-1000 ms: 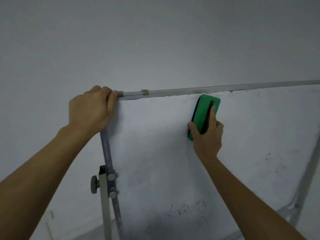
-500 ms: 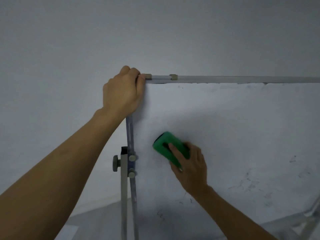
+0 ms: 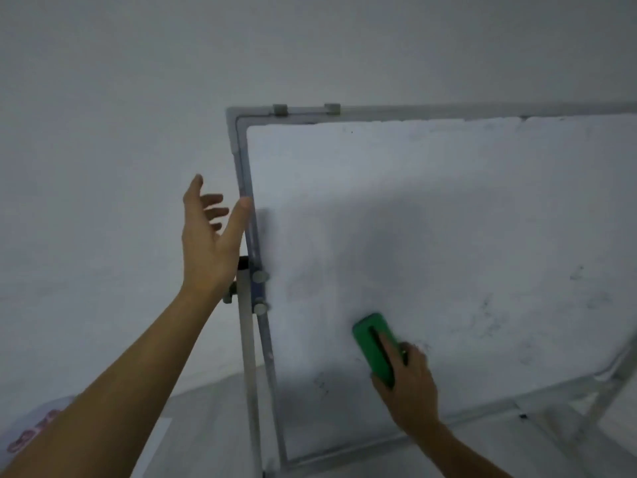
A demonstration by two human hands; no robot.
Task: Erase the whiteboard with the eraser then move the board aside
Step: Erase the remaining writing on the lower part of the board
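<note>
head view: right hand [image 3: 410, 384] grips rounded green eraser [image 3: 374, 345] on smudged whiteboard [image 3: 431, 219]; left hand [image 3: 210, 243] spread wide.

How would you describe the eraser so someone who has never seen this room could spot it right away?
Find the big whiteboard in its grey metal frame, filling the right of the view. Toward its lower left, the right hand holds the eraser, a small oblong block, flat against the surface. It is the only bright green thing in view.
</note>
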